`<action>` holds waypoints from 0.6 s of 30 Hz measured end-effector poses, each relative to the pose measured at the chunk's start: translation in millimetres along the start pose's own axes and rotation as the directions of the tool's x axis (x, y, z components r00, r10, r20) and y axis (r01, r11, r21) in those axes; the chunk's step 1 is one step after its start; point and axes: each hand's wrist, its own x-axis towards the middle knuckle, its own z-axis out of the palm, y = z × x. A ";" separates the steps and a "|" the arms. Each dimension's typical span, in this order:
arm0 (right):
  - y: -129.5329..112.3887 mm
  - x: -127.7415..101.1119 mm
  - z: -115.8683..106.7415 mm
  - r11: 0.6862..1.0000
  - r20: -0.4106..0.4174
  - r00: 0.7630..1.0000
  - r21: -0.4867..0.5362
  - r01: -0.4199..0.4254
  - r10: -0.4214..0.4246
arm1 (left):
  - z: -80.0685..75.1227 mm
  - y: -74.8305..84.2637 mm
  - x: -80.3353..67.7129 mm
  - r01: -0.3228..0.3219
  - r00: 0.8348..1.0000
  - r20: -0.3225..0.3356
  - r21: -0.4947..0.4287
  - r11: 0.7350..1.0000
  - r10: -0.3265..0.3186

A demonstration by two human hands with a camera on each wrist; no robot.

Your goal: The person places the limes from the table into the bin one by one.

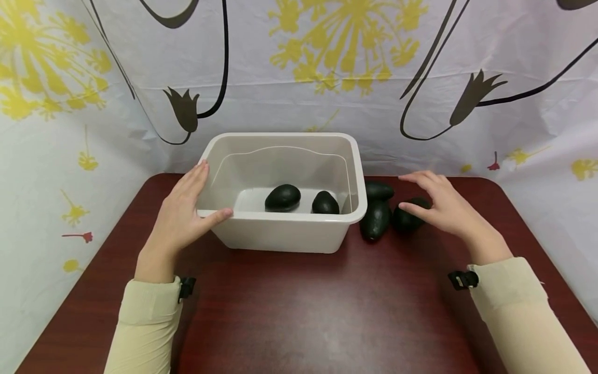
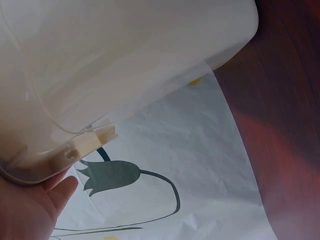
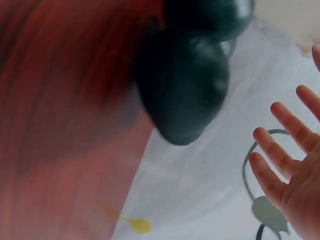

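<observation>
The white plastic tub [image 1: 285,228] stands on the dark red table [image 1: 303,311], close to the flowered curtain [image 1: 299,67] behind it. The left hand [image 1: 184,215] lies against the left wall of the tub with straight fingers, and its thumb rests on the front rim; it presses the tub and does not clench it. Inside the tub lie two dark avocados, one [image 1: 282,198] near the middle and one [image 1: 325,203] toward the right wall. To the right of the tub, on the table, lie three more avocados: one [image 1: 378,190] at the back, one [image 1: 375,220] just beside the tub, and one [image 1: 407,218] further right. The right hand [image 1: 444,205] hovers over this last avocado with fingers spread and relaxed, grasping nothing; I cannot tell whether the thumb touches it
</observation>
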 end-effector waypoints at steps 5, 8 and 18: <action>12.2 -5.4 3.6 1.000 0.026 0.999 0.000 -0.020 0.020 | -0.5 0.0 0.4 -0.002 1.000 -0.001 0.000 1.000 0.002; 19.1 -6.7 6.7 1.000 0.032 0.999 0.001 -0.017 0.017 | -0.9 -0.1 0.8 0.002 1.000 0.004 -0.001 1.000 -0.002; 35.7 -11.0 18.8 0.998 0.162 0.985 -0.008 -0.058 0.058 | -2.4 0.5 1.4 0.037 0.998 0.046 0.000 0.999 -0.037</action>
